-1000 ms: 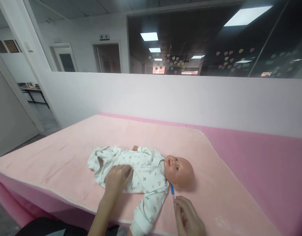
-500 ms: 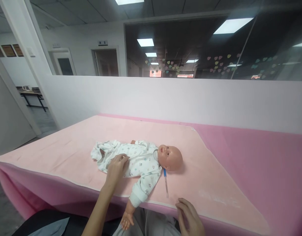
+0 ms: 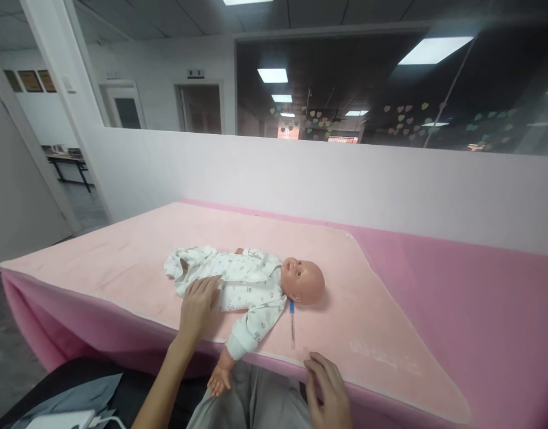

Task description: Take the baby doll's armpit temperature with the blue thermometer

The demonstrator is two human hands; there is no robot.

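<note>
A baby doll (image 3: 251,286) in a white patterned romper lies on its back on the peach blanket (image 3: 381,333), its head toward the right. One of its arms hangs over the front edge of the table, near my knees. My left hand (image 3: 199,305) rests on the lower part of the romper, fingers stretched and not gripping. Beside the doll's neck is a thin glass-like thermometer (image 3: 292,328) with a blue end. To the right of it, my right hand (image 3: 327,387) rests at the blanket's front edge, fingers apart and holding nothing.
A pink cloth (image 3: 488,286) shows under the blanket and hangs over the front. Behind the table stands a white half wall (image 3: 301,173) with glass above it. At lower left lie a white device (image 3: 62,420) and a cable.
The whole view has shifted slightly, bringing a white device into sight at lower left. Both hands stay about where they were, by the doll and at the table edge.
</note>
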